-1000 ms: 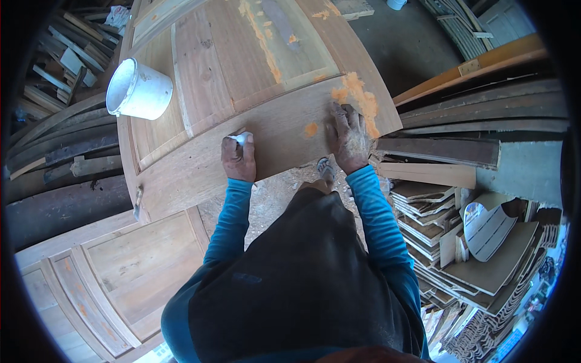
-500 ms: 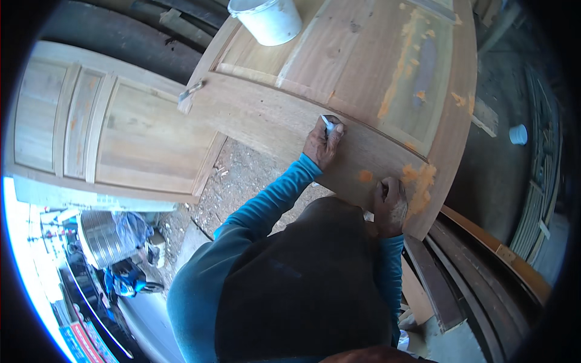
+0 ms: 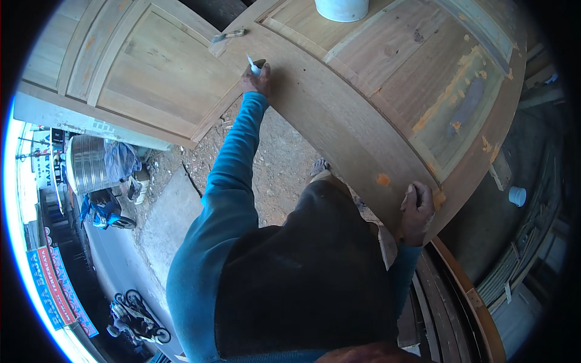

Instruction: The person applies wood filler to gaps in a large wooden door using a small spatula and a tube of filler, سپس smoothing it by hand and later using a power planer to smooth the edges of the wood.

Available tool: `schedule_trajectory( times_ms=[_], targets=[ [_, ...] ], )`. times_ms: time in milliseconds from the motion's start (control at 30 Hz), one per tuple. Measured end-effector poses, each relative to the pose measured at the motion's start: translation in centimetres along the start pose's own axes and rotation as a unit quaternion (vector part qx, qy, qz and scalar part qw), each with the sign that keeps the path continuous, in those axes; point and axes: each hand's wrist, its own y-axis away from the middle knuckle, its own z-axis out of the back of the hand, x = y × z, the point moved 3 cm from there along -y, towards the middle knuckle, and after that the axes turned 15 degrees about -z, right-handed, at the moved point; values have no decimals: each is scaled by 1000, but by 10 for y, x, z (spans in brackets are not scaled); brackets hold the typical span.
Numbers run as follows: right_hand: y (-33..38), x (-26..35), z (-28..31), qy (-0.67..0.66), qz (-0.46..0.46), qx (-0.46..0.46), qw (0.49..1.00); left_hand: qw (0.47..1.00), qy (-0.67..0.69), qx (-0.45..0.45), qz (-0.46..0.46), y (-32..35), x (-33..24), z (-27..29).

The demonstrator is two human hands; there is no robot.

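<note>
My left hand (image 3: 256, 82) is closed around a small white glue bottle (image 3: 255, 68) with a pointed nozzle tilted upward. It is over the left part of the bottom rail of a wooden panel door (image 3: 339, 130). Near the rail's right end, my right hand (image 3: 417, 213) rests with its fingers curled in; whatever they hold, if anything, is hidden. Orange filler (image 3: 383, 179) forms a spot on the rail beside that hand, and more of it runs in patches along the right panel. A small brush-like tool (image 3: 229, 35) lies at the rail's far left corner.
On the door's far part stands a white bucket (image 3: 342, 9). A second panelled door (image 3: 163, 66) lies to the left. Long boards (image 3: 448, 296) are stacked at lower right. A small white cup (image 3: 517, 196) is on the floor at right. A motorcycle (image 3: 139, 317) is on the road.
My left hand has moved left along the rail with the glue bottle, toward the brush-like tool. The view has shifted; my right hand stays near the rail's right end.
</note>
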Motion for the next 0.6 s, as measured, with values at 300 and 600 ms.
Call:
schedule_trajectory(
  times_ms=[300, 600],
  targets=[
    [11, -3, -60, 31, -35, -54, 997, 953, -227, 57, -190, -188, 93, 23],
    [36, -19, -48, -2, -68, -110, 992, 938, -251, 169, -168, -213, 101, 5]
  ],
)
